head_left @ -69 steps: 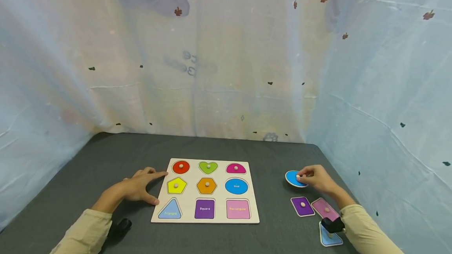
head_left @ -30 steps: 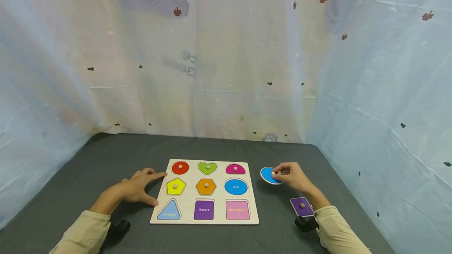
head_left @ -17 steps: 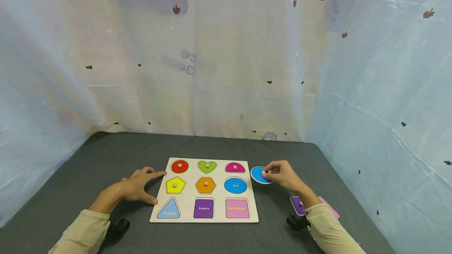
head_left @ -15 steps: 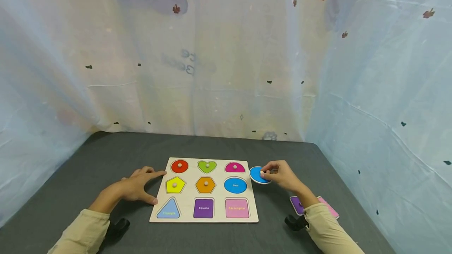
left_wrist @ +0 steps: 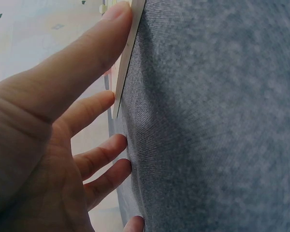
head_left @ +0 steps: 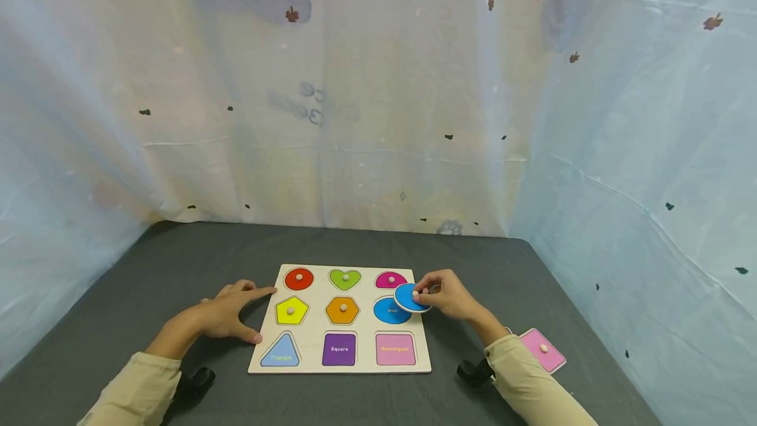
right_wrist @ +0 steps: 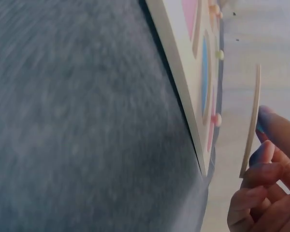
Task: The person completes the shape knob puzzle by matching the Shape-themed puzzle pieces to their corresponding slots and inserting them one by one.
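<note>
1. Right hand [head_left: 446, 294]: thumb and fingers are pinched together on the knob of the blue oval piece [head_left: 405, 297].
2. Blue oval piece: held above the puzzle board [head_left: 367, 324]. Viewed from the wearer's side, it overlaps the right part of the oval recess [head_left: 387, 312] and the board's right edge. The right wrist view shows it edge-on, with a gap between it and the board.
3. Left hand [head_left: 227, 314]: fingers spread, gripping nothing. The thumb and index fingertip touch the board's left edge.
4. Puzzle board: lies flat on the grey tabletop [head_left: 331, 403], between the hands. Seated, knobs up: red circle [head_left: 295, 283], green heart [head_left: 338, 275], magenta half-circle [head_left: 383, 281], yellow pentagon [head_left: 284, 312], orange hexagon [head_left: 335, 314].
5. Near row, left to right: triangle recess [head_left: 280, 348], square recess [head_left: 340, 357], rectangular recess [head_left: 395, 358]. Each shows its printed name.
6. Pink rectangular piece [head_left: 539, 344]: on the tabletop, well apart from the board, just beside the right sleeve [head_left: 535, 383]. Knob faces up.
7. Pale patterned curtain [head_left: 378, 97]: hangs behind the tabletop and at both sides.
</note>
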Demonstrator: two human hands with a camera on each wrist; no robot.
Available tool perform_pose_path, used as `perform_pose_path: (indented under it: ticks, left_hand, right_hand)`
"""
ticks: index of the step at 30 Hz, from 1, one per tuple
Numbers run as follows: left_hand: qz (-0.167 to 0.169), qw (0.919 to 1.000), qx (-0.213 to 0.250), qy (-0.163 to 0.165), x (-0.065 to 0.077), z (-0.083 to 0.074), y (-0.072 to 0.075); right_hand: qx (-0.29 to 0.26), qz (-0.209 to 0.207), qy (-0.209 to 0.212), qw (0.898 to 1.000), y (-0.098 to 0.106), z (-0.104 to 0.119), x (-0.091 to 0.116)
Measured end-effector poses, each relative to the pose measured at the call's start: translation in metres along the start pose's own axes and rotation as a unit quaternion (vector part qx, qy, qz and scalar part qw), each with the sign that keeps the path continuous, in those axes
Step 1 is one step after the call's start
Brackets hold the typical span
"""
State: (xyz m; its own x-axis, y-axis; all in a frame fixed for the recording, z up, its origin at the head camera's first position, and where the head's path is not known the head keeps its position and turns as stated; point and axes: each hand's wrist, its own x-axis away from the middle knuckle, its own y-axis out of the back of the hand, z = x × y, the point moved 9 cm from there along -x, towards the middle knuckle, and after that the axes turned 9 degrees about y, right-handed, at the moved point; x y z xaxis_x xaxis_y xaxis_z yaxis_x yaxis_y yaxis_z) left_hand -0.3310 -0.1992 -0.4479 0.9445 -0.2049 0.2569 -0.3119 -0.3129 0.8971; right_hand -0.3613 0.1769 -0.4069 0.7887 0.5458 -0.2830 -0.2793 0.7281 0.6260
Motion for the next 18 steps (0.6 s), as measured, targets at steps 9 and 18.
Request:
perform_pose_path:
  ticks: [9, 18]
  left_hand:
    - [-0.001, 1.0000, -0.001, 0.005, -0.002, 0.004, 0.000]
    - [0.004, 1.0000, 0.000, 0.007, -0.002, 0.002, -0.002]
  right_hand:
    - [0.026, 0.036, -0.006, 0.999, -0.021, -0.001, -0.019]
    - [0.064, 0.061, -0.008, 0.996, -0.037, 0.000, -0.026]
